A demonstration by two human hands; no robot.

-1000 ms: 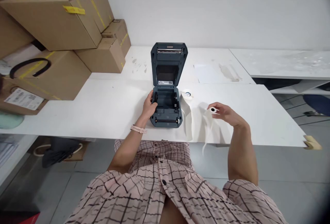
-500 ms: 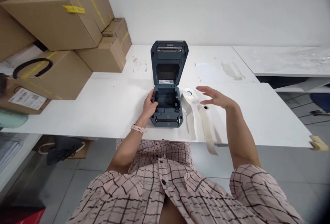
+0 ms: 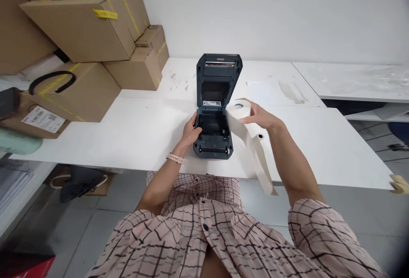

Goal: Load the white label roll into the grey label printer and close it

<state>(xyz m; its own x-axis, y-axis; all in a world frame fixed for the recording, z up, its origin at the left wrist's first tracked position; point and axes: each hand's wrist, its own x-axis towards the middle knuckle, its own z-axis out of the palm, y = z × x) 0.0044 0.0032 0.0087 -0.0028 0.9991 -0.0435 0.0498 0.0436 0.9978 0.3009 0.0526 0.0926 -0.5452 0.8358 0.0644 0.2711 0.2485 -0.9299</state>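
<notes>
Head view: I am looking down from afar at a white table [image 3: 153,128], with a stack of cardboard boxes [image 3: 76,30] standing at its left end. Near the table's middle, a dark printer-like machine [image 3: 213,120] is sitting with its lid raised and its bay showing no roll. The left hand [image 3: 191,134] is gripping the machine's left wall, thumb over the rim. The right hand [image 3: 263,118] is closing fingers and thumb around a larger white roll [image 3: 238,111], just right of the machine; blur is keeping me from telling whether the roll is touching the table. Loose paper strips [image 3: 263,171] are overlapping below it and hanging past the near edge. Beside them, a smaller roll [image 3: 260,137] is showing its dark core.

I am judging the paper the main risk: overlapping strips could snag, dragging the smaller roll along. A slack pinch could let the larger roll slip and unwind, and a careless swing could knock it against the raised lid.
</notes>
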